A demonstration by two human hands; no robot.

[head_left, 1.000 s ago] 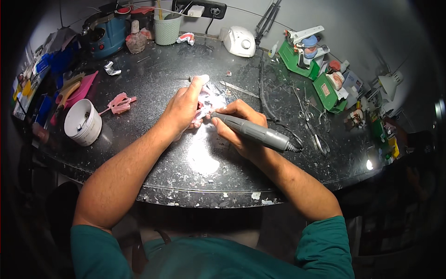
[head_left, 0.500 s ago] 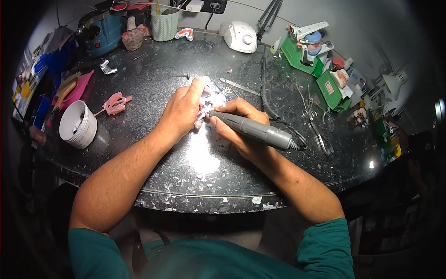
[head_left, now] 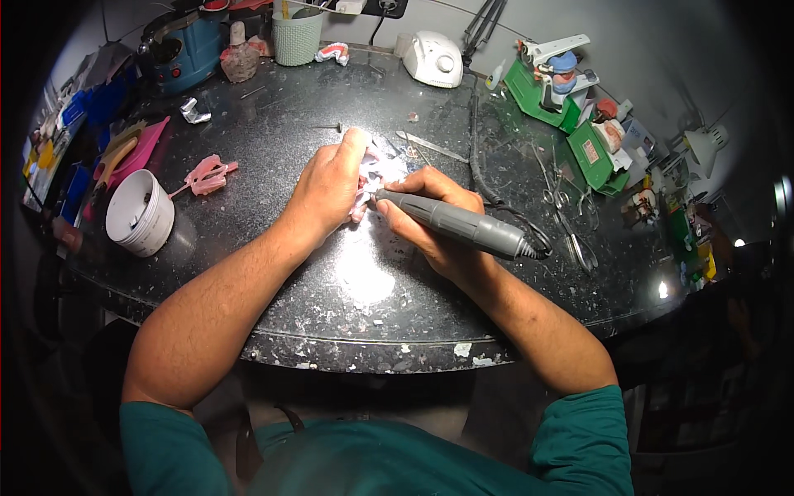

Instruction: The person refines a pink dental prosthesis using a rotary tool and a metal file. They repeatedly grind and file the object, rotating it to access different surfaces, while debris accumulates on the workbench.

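Over the middle of the dark bench, my left hand [head_left: 327,183] is closed round a small pale pink-and-white piece [head_left: 374,172]. Bright light washes out much of its shape, and my fingers hide part of it. A grey rotary handpiece [head_left: 455,221] lies in my right hand [head_left: 437,198] in a pen-like grip. The handpiece's front end points left and meets the piece, or nearly so; its bit is too small to make out. From the handpiece's rear a dark cord [head_left: 538,240] curls away to the right.
A white tub [head_left: 139,219] and a pink openwork piece [head_left: 208,175] sit at the left. Behind my hands lie a flat metal tool [head_left: 432,146] and a white control box [head_left: 433,59]. Scissors [head_left: 571,236] and green boxes [head_left: 597,159] are at the right.
The whole view has shifted slightly. Both hands stay together with the handpiece against or close to the pale piece, its angle almost the same.
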